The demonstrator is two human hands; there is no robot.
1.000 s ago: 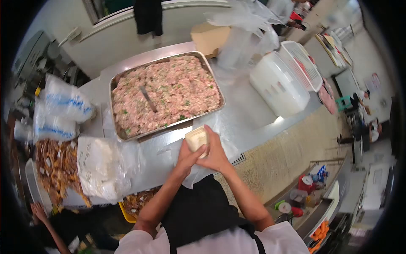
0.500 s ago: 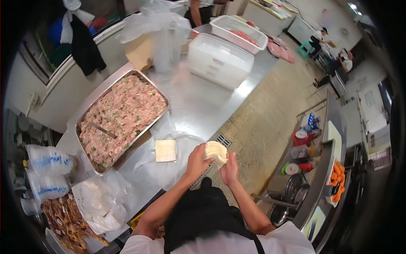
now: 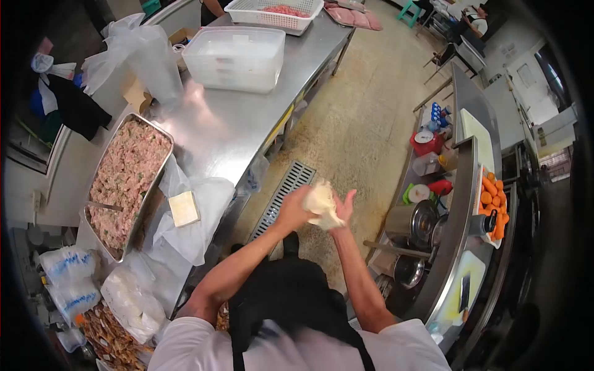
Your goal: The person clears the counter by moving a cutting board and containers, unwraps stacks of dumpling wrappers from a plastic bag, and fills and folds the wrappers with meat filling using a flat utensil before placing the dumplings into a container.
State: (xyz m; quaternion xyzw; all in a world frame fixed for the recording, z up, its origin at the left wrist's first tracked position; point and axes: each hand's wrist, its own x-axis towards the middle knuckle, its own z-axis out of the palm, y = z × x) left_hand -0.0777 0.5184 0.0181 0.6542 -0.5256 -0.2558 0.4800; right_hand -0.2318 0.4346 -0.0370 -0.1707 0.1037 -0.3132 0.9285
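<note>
A pale, floppy stack of thin square sheets [image 3: 322,204] is between my two hands, over the floor drain side of the table. My left hand [image 3: 295,209] grips its left side with the fingers wrapped round it. At its right side is my right hand [image 3: 343,213], fingers apart, the palm against the sheets. Another square pale stack [image 3: 184,209] lies on thin plastic [image 3: 195,238] at the table edge. Left of that stands a metal tray [image 3: 162,167] of minced meat [image 3: 127,176] with green bits, a metal utensil [image 3: 104,206] stuck in it.
A clear plastic tub [image 3: 234,59] and a white basket [image 3: 272,17] stand on the steel table [image 3: 213,142]. Bagged goods [image 3: 133,303] lie lower left. At right, a counter holds carrots [image 3: 493,201], a knife [image 3: 464,294] and pots [image 3: 424,222]. A seated person [image 3: 473,23] is far off.
The view has swung right, away from the tray. My hands have parted from the table with one stack, which now looks looser and fanned; the other stack stays on the plastic.
</note>
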